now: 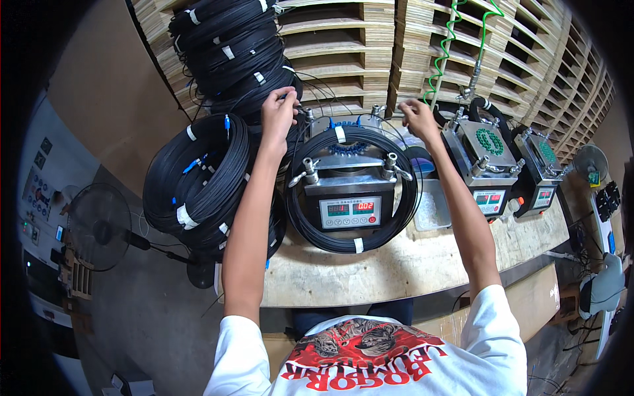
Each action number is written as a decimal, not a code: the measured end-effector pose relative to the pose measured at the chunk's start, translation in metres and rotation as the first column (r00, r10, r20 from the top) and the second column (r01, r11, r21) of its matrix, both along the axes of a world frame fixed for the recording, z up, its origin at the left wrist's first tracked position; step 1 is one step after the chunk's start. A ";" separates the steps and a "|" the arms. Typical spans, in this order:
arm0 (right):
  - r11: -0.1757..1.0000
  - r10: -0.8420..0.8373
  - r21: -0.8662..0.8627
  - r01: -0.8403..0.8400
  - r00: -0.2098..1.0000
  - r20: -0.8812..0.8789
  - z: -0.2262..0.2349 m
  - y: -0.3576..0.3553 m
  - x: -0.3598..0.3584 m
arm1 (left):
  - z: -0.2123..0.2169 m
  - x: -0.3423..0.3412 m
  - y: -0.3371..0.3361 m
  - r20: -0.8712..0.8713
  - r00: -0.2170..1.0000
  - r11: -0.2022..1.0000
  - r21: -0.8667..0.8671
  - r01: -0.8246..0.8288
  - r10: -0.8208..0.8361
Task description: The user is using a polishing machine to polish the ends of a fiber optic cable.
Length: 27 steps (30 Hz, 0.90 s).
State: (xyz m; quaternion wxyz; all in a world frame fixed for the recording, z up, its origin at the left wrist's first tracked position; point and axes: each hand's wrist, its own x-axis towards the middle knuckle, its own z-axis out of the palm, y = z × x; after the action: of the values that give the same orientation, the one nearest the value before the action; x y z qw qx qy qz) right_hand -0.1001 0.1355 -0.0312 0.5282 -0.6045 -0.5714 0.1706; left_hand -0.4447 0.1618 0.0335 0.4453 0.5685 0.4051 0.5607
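A black cable coil (323, 243) tied with white tape leans around the front of a metal polishing machine (350, 181) with a lit red display. On top of the machine, blue connectors (333, 123) ring its fixture. My left hand (279, 113) is raised at the machine's back left, beside the stacked coils, fingers curled together; what they hold, if anything, is hidden. My right hand (419, 120) hovers over the machine's back right, thumb and fingers pinched. Thin black cable runs near both hands, but I cannot make out whether either grips it.
Tall stacked cable coils (231, 66) and a leaning coil (158, 178) with blue connectors fill the left. Two similar machines (489, 158) with green fixtures stand right on the wooden table (396, 270). A white tray (432, 206) sits between. Pallets (330, 59) rise behind; a fan (99, 224) stands left.
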 end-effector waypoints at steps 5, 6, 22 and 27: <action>0.972 0.071 -0.218 -0.084 0.995 -0.066 -0.007 0.041 -0.037 | -0.054 -0.015 0.084 -0.035 0.968 0.923 -0.294 -0.248 0.249; 0.994 0.061 -0.092 -0.065 0.997 -0.038 -0.022 0.051 -0.011 | -0.062 0.008 0.098 -0.060 0.965 0.894 -0.364 -0.260 0.256; 0.891 0.098 -0.430 -0.144 0.987 -0.127 -0.042 0.097 -0.009 | -0.129 -0.002 0.144 0.115 0.993 0.926 -0.372 0.068 -0.027; 0.942 0.052 -0.336 -0.022 0.995 0.081 -0.022 0.085 -0.036 | -0.093 0.007 0.137 -0.452 0.837 0.928 -0.051 -0.368 0.307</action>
State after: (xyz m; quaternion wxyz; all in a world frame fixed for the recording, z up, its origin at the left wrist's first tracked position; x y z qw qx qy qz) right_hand -0.1359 0.2208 -0.0534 0.3886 -0.6816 -0.5682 0.2481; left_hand -0.4379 0.2992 -0.0590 0.2745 0.5674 0.6254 0.4599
